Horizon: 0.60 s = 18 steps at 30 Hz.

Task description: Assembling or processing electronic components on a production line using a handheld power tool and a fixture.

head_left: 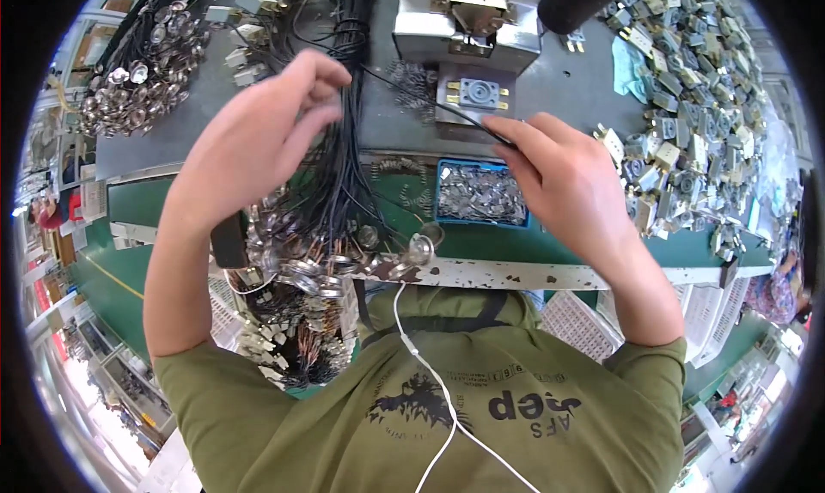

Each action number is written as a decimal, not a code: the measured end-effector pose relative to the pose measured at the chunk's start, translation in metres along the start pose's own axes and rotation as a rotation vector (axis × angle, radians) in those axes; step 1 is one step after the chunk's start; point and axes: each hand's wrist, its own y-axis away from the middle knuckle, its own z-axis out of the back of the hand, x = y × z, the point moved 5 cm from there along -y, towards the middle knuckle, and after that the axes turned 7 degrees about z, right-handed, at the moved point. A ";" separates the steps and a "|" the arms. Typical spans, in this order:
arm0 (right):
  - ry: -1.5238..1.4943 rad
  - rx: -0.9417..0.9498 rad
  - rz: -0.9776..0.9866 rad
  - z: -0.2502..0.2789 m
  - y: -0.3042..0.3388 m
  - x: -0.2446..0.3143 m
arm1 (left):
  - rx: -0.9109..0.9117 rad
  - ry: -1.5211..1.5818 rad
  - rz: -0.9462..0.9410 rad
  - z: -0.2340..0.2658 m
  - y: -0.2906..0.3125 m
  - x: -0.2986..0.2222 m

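My right hand (563, 171) pinches a thin black wire (430, 100) between thumb and forefinger. The wire slants up left to a thick hanging bundle of black wires (342, 132). Beside that bundle is my left hand (266, 132), its fingers curled but apart, with nothing visible in them. Round silver metal caps (318, 274) hang at the bundle's lower end, by the table edge. Just beyond my right fingertips, a small grey part with brass terminals (479, 93) sits on a metal block (455, 115). The wire's tip is hidden by my right fingers.
A metal fixture (507, 38) stands behind the block, near a black cylinder (584, 3). Small metal pieces fill a blue tray (440, 214). Loose springs (412, 85) lie nearby. Grey parts (675, 141) are heaped at right; more capped wires (142, 89) lie far left.
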 end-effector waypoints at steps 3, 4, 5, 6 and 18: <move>-0.196 0.024 -0.024 0.003 -0.004 -0.009 | -0.087 0.092 -0.074 -0.001 -0.025 -0.018; -0.218 0.080 -0.128 -0.002 -0.004 -0.017 | -0.129 -0.019 -0.238 -0.002 -0.032 -0.028; -0.230 0.135 -0.228 -0.007 -0.003 -0.025 | -0.183 -0.131 -0.403 -0.005 -0.037 -0.037; -0.300 0.030 -0.187 -0.015 0.004 -0.021 | -0.199 -0.043 -0.358 -0.011 -0.045 -0.036; -0.524 -0.073 -0.180 -0.032 0.031 -0.007 | -0.234 -0.158 -0.491 -0.060 -0.084 -0.052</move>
